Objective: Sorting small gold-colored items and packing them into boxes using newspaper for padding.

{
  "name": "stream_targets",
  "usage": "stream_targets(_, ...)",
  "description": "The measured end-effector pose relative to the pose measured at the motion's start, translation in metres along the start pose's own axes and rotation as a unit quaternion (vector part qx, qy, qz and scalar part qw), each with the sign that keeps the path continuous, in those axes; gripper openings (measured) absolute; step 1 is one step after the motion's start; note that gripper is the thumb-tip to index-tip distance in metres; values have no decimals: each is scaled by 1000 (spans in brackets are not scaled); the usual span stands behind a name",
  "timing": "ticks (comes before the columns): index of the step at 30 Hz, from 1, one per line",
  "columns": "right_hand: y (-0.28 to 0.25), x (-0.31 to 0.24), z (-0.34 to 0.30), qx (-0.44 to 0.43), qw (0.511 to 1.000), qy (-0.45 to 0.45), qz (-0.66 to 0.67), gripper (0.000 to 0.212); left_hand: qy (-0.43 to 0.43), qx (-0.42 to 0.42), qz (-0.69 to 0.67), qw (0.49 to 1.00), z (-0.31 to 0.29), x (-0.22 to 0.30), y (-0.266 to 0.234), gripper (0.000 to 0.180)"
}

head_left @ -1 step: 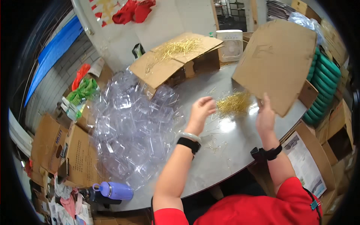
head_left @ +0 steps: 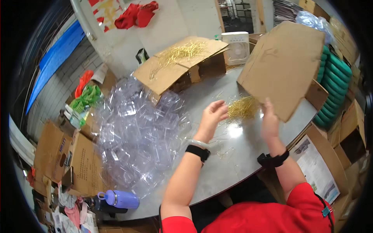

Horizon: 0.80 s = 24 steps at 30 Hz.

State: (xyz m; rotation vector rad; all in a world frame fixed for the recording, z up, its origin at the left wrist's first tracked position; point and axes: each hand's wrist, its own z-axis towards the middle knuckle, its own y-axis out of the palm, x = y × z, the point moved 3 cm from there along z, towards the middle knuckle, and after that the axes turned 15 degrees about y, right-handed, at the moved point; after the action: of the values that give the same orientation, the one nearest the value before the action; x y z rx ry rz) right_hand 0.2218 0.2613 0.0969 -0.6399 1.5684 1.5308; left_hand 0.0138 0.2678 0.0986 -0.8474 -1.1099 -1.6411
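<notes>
A heap of thin gold wire pieces [head_left: 243, 107], like twist ties, lies on the grey table [head_left: 206, 163]. Just left of it is my left hand [head_left: 213, 115], its fingers curled inward; whatever they may hold is too small to make out. On the heap's other side, my right hand [head_left: 269, 118] is smeared by motion in front of the lower edge of a large cardboard sheet [head_left: 281, 66]. Its fingers point up, and I cannot tell whether they touch the sheet. Several loose gold pieces are strewn nearer me. Left of my left forearm spreads a big pile of clear plastic boxes [head_left: 136, 132].
More gold pieces lie on an upturned cardboard box [head_left: 186, 60] at the back, beside a small white fan [head_left: 236, 48]. A purple bottle [head_left: 122, 199] stands at the front left. Green coiled tubing [head_left: 335, 87] and cartons [head_left: 347, 130] crowd the right; more cartons [head_left: 83, 163] flank the left.
My left hand has shifted slightly right, toward the gold heap. My right hand has dropped a little and is more blurred. The whole view has moved slightly.
</notes>
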Motion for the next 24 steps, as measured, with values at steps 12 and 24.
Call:
stream_targets(12,24,27,-15,-18,840,-266,-473,62,169,13,371,913,-37,55,58,37)
stream_targets(24,10,-8,50,-41,906,-186,-377,18,183,34,351,918,-44,45,58,32)
